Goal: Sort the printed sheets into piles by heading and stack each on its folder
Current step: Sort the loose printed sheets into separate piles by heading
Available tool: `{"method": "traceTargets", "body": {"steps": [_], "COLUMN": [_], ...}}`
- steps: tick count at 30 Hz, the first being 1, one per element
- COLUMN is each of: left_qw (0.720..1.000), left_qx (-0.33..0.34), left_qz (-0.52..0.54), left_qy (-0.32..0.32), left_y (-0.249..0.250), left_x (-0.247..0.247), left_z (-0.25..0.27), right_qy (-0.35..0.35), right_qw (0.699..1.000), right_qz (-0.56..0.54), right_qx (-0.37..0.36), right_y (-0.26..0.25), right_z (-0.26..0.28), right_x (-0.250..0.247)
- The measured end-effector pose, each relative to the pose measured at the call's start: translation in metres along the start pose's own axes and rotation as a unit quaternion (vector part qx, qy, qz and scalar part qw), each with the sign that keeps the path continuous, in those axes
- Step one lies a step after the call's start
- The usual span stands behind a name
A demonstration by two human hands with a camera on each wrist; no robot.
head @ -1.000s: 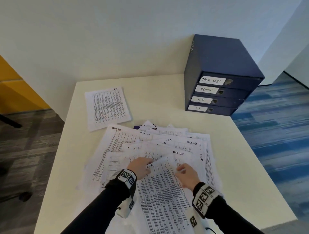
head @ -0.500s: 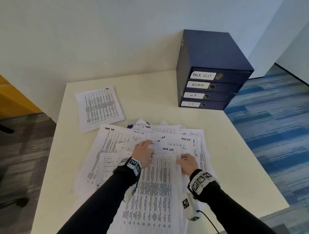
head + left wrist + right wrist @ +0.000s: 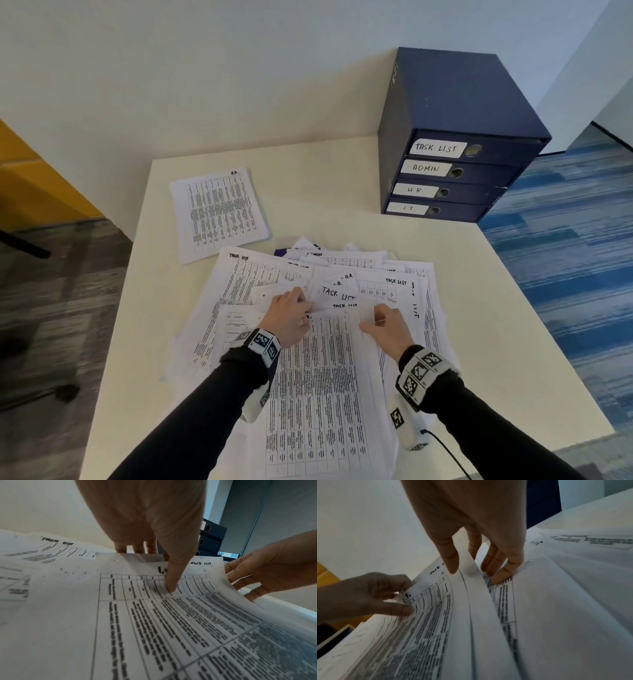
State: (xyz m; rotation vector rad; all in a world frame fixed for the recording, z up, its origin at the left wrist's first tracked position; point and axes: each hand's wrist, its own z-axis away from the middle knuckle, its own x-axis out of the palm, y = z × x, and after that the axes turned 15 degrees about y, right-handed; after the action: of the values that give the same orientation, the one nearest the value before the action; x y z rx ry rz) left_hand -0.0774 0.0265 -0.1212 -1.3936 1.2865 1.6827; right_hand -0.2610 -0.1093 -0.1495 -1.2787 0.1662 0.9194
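A loose heap of printed sheets point(image 3: 260, 277) covers the middle of the cream table point(image 3: 342, 192); several show the heading TASK LIST. On top lies one table-printed sheet point(image 3: 318, 377). My left hand point(image 3: 291, 313) pinches its far left corner, thumb on top and fingers behind the edge point(image 3: 154, 566). My right hand point(image 3: 383, 320) holds the far right edge, thumb over the curled paper and fingers under it point(image 3: 474, 570). That edge of the top sheet point(image 3: 428, 628) arches up off the heap. A small separate pile point(image 3: 219, 212) lies at the back left.
Dark blue folders point(image 3: 455, 171) are stacked at the back right, labelled TASK LIST, ADMIN, H.R. and IT. Something purple point(image 3: 282, 253) peeks out from under the heap's far side. A white wall runs behind the table. Bare tabletop shows right of the heap.
The top sheet, slanted a second ago, now lies straight in front of me. Both hands have slid forward to its far edge, and its right side has lifted.
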Motion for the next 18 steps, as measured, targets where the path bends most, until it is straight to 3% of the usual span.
{"method": "traceTargets", "body": {"steps": [7, 11, 14, 18], "left_qw": [0.999, 0.998, 0.997, 0.996], "left_qx": [-0.040, -0.037, -0.046, -0.029], "left_qz": [-0.025, -0.053, -0.055, -0.056], "left_qy": [-0.016, -0.022, 0.019, 0.068], "left_y": [-0.012, -0.016, -0.014, -0.009], "left_x": [-0.007, -0.010, -0.008, -0.008], "left_z": [0.006, 0.018, 0.024, 0.022], "right_qy": [0.039, -0.035, -0.086, 0.037], "right_qw": [0.999, 0.999, 0.996, 0.998], "right_qz": [0.018, 0.019, 0.019, -0.023], "right_qx": [-0.004, -0.014, -0.006, -0.036], "right_y": [-0.013, -0.012, -0.012, -0.019], "right_z": [0.000, 0.001, 0.006, 0.016], "right_x": [-0.006, -0.003, 0.001, 0.003]}}
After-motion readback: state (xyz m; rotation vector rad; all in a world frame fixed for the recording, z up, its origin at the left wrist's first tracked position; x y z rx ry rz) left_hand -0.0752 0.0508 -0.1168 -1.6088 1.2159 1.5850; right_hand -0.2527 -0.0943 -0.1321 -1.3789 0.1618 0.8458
